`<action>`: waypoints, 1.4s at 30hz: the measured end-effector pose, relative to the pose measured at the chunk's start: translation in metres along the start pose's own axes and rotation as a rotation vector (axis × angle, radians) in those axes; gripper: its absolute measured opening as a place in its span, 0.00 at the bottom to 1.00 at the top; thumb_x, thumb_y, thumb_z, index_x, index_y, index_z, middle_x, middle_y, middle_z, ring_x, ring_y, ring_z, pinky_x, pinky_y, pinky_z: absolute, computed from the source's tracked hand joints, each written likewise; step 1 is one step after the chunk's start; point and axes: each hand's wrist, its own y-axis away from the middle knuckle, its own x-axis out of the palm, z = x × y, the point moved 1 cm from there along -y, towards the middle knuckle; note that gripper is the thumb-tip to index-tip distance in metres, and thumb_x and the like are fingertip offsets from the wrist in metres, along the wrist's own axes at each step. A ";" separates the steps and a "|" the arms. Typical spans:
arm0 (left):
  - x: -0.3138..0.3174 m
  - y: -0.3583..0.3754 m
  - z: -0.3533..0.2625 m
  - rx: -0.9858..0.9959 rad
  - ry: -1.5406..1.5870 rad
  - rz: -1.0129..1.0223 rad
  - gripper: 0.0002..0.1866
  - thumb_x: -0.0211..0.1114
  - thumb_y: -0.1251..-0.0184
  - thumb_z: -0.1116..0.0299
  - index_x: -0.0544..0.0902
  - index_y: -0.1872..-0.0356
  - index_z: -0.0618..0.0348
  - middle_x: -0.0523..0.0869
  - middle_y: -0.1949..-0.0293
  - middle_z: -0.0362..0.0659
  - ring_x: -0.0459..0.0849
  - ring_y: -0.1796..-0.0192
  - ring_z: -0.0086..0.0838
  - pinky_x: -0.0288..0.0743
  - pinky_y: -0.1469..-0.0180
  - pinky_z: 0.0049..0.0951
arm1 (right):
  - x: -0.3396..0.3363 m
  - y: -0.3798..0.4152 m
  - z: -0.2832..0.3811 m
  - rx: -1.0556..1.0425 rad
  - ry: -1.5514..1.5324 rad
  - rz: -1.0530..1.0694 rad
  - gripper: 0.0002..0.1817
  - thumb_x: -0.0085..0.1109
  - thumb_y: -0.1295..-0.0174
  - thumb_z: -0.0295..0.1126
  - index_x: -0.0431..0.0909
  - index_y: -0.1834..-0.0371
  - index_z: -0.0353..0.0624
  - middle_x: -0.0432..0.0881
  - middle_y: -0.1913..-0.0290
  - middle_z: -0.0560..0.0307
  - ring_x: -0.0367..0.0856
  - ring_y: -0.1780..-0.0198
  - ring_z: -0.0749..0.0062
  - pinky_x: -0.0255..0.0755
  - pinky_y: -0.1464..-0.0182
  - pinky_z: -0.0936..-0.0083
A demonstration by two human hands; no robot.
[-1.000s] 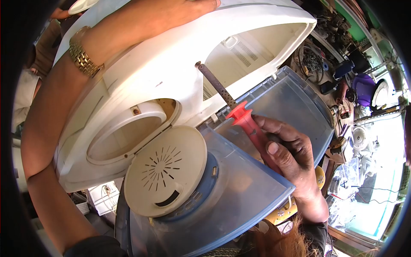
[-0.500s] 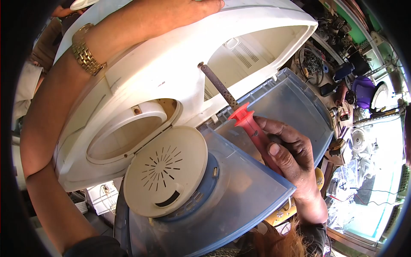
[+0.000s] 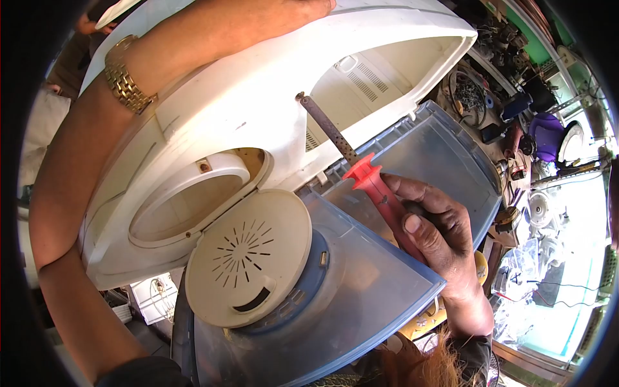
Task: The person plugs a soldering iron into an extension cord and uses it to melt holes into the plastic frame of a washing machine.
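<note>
My right hand [image 3: 445, 238] is closed around the red handle of a soldering iron [image 3: 379, 193]. The iron's speckled metal barrel points up and left, and its tip overlaps the white plastic washing machine top cover [image 3: 258, 84] in this view. My left arm, with a gold watch, wraps around the tilted cover. My left hand [image 3: 296, 11] holds its far edge, with most fingers cut off by the frame. A round beige slotted lid [image 3: 248, 255] hangs open from the cover's oval opening. Behind it, a translucent blue lid [image 3: 374, 277] extends toward my body.
Motors, wires and loose parts crowd the bench [image 3: 496, 129] at the right, near a purple piece [image 3: 547, 137]. Clear plastic bags [image 3: 519, 274] lie on a bright surface at the lower right. Another person's hand [image 3: 90, 24] shows at the upper left.
The soldering iron and the cover have barely shifted. At the upper left, the other person and the pale object by that hand have moved slightly.
</note>
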 end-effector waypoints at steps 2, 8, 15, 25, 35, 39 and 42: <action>0.001 -0.001 0.003 -0.003 0.012 0.006 0.15 0.54 0.31 0.66 0.77 0.49 0.63 0.79 0.50 0.52 0.76 0.42 0.42 0.69 0.37 0.39 | 0.007 -0.001 0.007 0.094 -0.023 -0.063 0.26 0.57 0.37 0.32 0.71 0.40 0.25 0.79 0.45 0.42 0.76 0.41 0.66 0.63 0.34 0.72; 0.002 -0.002 0.006 0.006 0.010 0.009 0.15 0.54 0.31 0.66 0.77 0.49 0.63 0.79 0.50 0.52 0.76 0.42 0.42 0.69 0.37 0.39 | 0.008 0.000 0.006 0.088 -0.022 -0.094 0.26 0.58 0.38 0.32 0.71 0.40 0.24 0.79 0.45 0.42 0.75 0.41 0.66 0.62 0.34 0.71; 0.003 -0.002 0.006 -0.030 0.011 0.017 0.15 0.54 0.31 0.65 0.77 0.49 0.63 0.78 0.49 0.52 0.75 0.41 0.42 0.69 0.37 0.40 | 0.003 0.000 0.003 0.029 -0.021 0.004 0.22 0.53 0.30 0.29 0.69 0.37 0.28 0.79 0.64 0.61 0.71 0.64 0.86 0.65 0.57 0.87; 0.003 -0.001 0.007 -0.030 0.010 0.023 0.15 0.53 0.31 0.65 0.77 0.49 0.63 0.78 0.48 0.52 0.75 0.41 0.42 0.69 0.37 0.40 | 0.001 0.001 0.004 0.041 -0.016 0.017 0.22 0.53 0.30 0.29 0.69 0.37 0.28 0.76 0.69 0.64 0.67 0.68 0.88 0.62 0.62 0.88; 0.013 -0.011 0.031 0.011 0.074 0.011 0.15 0.54 0.32 0.67 0.77 0.50 0.64 0.79 0.49 0.52 0.78 0.43 0.42 0.71 0.39 0.39 | 0.006 0.001 0.008 0.114 -0.021 -0.063 0.25 0.57 0.36 0.32 0.71 0.40 0.25 0.80 0.46 0.44 0.77 0.44 0.70 0.65 0.38 0.74; 0.006 -0.007 0.021 0.012 0.081 -0.001 0.14 0.57 0.35 0.68 0.77 0.52 0.64 0.79 0.51 0.52 0.78 0.44 0.42 0.70 0.39 0.38 | 0.003 0.001 0.004 0.079 -0.011 -0.042 0.25 0.57 0.35 0.32 0.71 0.39 0.26 0.79 0.44 0.43 0.76 0.42 0.68 0.64 0.36 0.72; 0.005 -0.008 0.018 0.141 0.056 -0.109 0.14 0.59 0.39 0.70 0.78 0.53 0.63 0.79 0.53 0.50 0.78 0.47 0.41 0.71 0.41 0.39 | 0.005 0.000 0.002 0.022 -0.054 -0.045 0.24 0.57 0.35 0.31 0.71 0.39 0.26 0.79 0.44 0.43 0.75 0.41 0.68 0.63 0.34 0.71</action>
